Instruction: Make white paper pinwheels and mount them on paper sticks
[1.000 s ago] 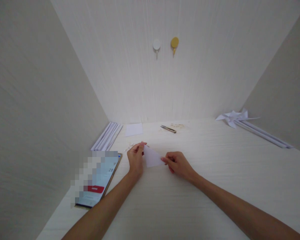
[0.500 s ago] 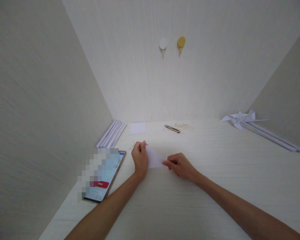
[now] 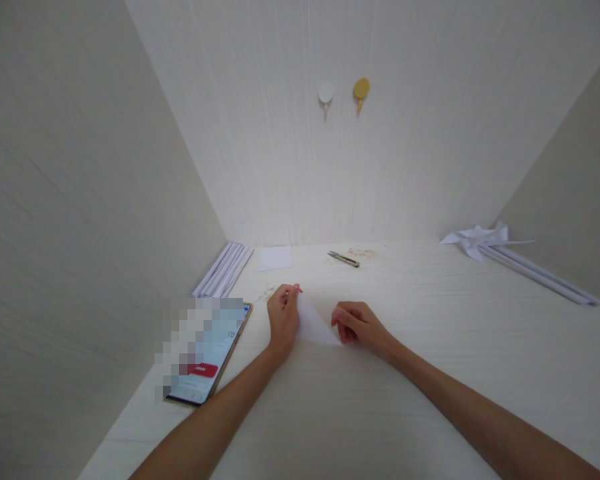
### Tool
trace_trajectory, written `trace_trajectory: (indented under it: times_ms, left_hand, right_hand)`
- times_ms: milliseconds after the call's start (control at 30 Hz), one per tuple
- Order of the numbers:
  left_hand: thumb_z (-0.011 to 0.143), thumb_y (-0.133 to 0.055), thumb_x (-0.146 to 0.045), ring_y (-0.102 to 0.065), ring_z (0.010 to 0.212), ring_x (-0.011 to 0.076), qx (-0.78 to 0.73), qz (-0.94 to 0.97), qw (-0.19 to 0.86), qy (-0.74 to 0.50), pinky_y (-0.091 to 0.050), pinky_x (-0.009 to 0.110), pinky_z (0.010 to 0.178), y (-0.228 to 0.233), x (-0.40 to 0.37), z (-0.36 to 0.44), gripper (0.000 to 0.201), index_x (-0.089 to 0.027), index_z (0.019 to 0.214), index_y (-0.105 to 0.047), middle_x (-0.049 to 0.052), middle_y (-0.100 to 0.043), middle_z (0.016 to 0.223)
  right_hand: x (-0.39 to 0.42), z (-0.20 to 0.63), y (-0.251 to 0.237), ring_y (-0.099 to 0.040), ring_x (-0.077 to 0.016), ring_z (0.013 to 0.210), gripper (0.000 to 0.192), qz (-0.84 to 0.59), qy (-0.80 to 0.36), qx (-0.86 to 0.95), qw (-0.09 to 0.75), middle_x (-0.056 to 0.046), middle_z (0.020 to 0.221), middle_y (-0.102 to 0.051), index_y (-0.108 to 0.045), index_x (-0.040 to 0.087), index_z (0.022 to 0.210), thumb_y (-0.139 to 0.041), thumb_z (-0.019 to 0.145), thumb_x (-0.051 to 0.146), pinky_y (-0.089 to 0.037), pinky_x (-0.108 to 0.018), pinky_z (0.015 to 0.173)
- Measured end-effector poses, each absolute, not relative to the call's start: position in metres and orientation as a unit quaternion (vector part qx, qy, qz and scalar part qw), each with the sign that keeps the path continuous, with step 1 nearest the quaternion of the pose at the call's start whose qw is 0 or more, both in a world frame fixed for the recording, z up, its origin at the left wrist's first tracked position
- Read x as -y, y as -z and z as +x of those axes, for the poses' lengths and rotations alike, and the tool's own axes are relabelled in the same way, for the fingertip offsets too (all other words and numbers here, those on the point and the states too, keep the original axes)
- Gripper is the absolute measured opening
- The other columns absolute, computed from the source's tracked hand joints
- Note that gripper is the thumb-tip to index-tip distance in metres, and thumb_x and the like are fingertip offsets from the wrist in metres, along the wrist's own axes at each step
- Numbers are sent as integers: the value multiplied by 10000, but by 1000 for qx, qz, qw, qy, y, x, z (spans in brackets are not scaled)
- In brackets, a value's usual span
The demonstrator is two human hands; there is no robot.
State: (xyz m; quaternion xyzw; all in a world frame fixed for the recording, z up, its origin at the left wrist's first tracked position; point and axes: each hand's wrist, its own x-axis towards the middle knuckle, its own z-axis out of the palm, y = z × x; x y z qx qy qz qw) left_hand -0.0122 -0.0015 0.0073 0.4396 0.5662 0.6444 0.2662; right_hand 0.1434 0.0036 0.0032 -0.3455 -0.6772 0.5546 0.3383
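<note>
the left hand point(image 3: 283, 319) has its grip closed on a piece of white paper point(image 3: 313, 327), with the thumb and fingers at the paper's upper corner. the visible part of the paper is triangular and lies between the two hands, above the near part of the tabletop point(image 3: 300, 413). the right hand point(image 3: 359, 323) has curled fingers beside the paper's lower right corner; whether its grip holds that corner cannot be told. a phone point(image 3: 207, 383), partly masked, lies in a brown case near the left forearm. beyond it, white paper sticks point(image 3: 225, 268) lie side by side along the left wall. a flat white sheet point(image 3: 276, 258) and snips point(image 3: 345, 259) lie near the back wall; a white pinwheel point(image 3: 476, 241) lies at the far right.
</note>
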Motion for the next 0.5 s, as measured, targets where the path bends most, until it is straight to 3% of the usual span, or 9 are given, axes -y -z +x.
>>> trace_trajectory:
  times_ms: [100,233,367,500]
  left_hand:
    - [699,-514,-309,-344,454,92,-557,476,274,-623,-255,216,452,-13,8,-3,214,-174,535,-543,-44,-428,461]
    - [702,-504,-322,-402,485,102,-555,490,284,-609,-292,218,475,-14,9,-1,235,-169,544,-587,-27,-483,479]
    - [729,-459,-398,-441,501,104,-531,474,335,-618,-325,217,473,-8,4,-4,284,-167,723,-623,-12,-548,560]
    - [636,-581,-404,-465,449,98,-507,474,440,-569,-346,215,434,-5,1,-1,259,-146,621,-588,-11,-547,519]
  right_hand:
    - [0,142,-3,-374,-52,365,283,-308,-576,693,304,53,444,-466,-489,158,662,-504,717,435,-273,-179,373]
    - [2,141,-4,-359,-46,367,238,-305,-580,704,272,65,428,-436,-454,161,613,-525,709,366,-267,-180,381]
    - [-2,141,-3,-349,-48,355,235,-341,-560,681,326,79,419,-399,-424,173,622,-504,717,373,-251,-182,366]
    - [-5,141,-1,-362,-57,362,229,-374,-526,657,389,84,425,-402,-395,188,663,-442,761,390,-255,-183,366]
